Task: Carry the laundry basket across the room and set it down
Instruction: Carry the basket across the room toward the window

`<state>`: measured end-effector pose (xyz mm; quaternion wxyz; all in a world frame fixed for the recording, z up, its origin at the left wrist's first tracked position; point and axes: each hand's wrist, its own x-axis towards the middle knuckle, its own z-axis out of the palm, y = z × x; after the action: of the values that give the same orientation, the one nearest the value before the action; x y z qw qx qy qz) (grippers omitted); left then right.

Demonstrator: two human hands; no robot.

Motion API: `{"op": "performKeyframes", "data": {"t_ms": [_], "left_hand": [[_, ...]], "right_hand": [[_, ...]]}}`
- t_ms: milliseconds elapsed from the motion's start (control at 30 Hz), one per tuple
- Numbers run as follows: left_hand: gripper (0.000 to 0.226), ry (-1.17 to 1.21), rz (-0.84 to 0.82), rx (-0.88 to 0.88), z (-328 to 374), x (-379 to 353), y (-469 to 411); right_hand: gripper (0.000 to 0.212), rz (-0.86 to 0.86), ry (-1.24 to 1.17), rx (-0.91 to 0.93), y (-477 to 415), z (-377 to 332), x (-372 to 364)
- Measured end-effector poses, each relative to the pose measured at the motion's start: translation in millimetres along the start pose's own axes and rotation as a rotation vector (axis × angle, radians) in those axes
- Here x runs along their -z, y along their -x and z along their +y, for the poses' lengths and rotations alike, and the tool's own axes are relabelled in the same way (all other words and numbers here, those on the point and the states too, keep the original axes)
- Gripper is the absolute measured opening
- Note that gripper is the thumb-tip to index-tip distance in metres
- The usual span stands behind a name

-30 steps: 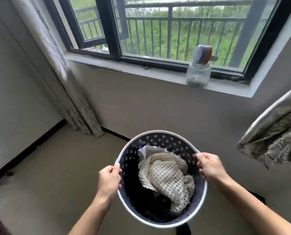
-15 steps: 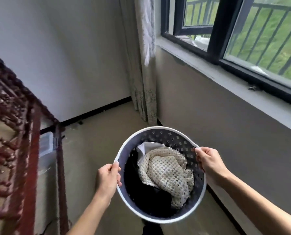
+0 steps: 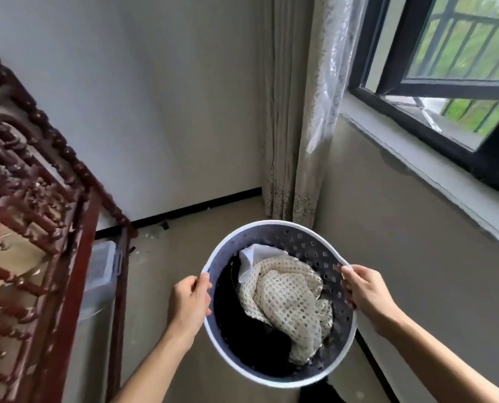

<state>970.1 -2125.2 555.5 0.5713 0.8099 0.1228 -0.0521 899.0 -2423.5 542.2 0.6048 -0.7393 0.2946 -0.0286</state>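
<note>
Head view of a person carrying a round laundry basket with both bare hands, above a beige floor in the corner of a room. The basket, dark grey with square perforations and a white rim, is held in the air at lower centre, clear of the floor and tilted so that its inside faces the camera. The left hand grips the left rim, fingers curled together over the edge with the thumb on the inner side; the right hand grips the right rim, fingers wrapped together around the edge, their tips hidden behind it. Inside the basket lie a cream open-knit garment on the right, a white cloth tucked at its far edge, and dark clothing filling the left and near part. At left stands a carved reddish-brown wooden furniture frame, blurred, with a translucent plastic storage box just beyond it on the floor. At far centre a pale patterned curtain hangs down to the floor in the corner, beside a sheer lace curtain. At upper right a black-framed window stands partly open above a white sill, with metal railing and greenery outside. A black skirting strip runs along the base of the far wall.
</note>
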Motion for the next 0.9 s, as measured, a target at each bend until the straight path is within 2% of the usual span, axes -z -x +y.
{"op": "performKeyframes", "data": {"t_ms": [300, 500, 667, 800, 900], "left_hand": [[0.035, -0.001, 0.085, 0.114, 48.0, -58.3, -170.0], [0.038, 0.023, 0.229, 0.191, 69.3, -54.8, -258.5], [0.038, 0.031, 0.289, 0.233, 72.8, -40.0, -339.1], [0.035, -0.004, 0.293, 0.241, 69.8, -25.9, -425.3], [0.034, -0.020, 0.250, 0.271, 70.4, -16.3, -490.9]], "right_hand": [[0.029, -0.121, 0.061, 0.001, -214.0, -66.9, -47.9], [0.031, -0.250, 0.131, 0.062, -327.5, -136.9, -109.8], [0.032, -0.324, 0.147, 0.047, -406.4, -161.8, -181.4], [0.036, -0.324, 0.176, 0.009, -462.6, -170.5, -240.3], [0.035, -0.257, 0.193, -0.044, -499.8, -181.7, -278.1]]}}
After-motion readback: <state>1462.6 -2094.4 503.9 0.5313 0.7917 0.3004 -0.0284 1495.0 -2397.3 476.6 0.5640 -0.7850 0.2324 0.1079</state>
